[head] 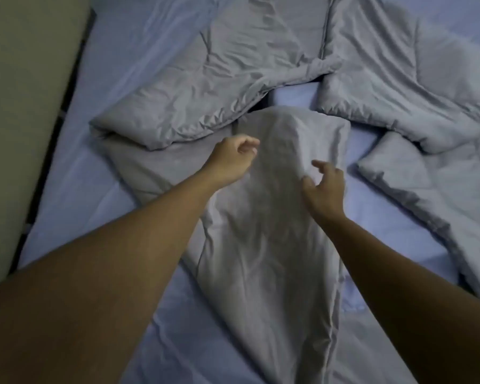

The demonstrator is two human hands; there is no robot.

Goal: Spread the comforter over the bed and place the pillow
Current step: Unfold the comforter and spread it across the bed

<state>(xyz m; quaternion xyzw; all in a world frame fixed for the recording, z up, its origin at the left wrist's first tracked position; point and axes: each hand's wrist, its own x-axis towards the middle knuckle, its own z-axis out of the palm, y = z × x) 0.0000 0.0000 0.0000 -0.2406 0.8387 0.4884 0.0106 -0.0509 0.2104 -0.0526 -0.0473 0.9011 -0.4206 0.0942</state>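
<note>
A grey comforter (261,245) lies crumpled and folded over itself on a bed with a light blue sheet (100,173). One long bunched strip of it runs from the front toward the middle, and wider folds spread across the back and right. My left hand (230,159) hovers over the strip's left side with fingers loosely curled, holding nothing. My right hand (326,187) is over the strip's right edge, fingers apart, thumb close to the fabric. No pillow is in view.
A beige wall or headboard panel (20,106) runs along the left, with a dark gap (50,151) between it and the mattress. Bare sheet shows at the left, front and between the comforter folds.
</note>
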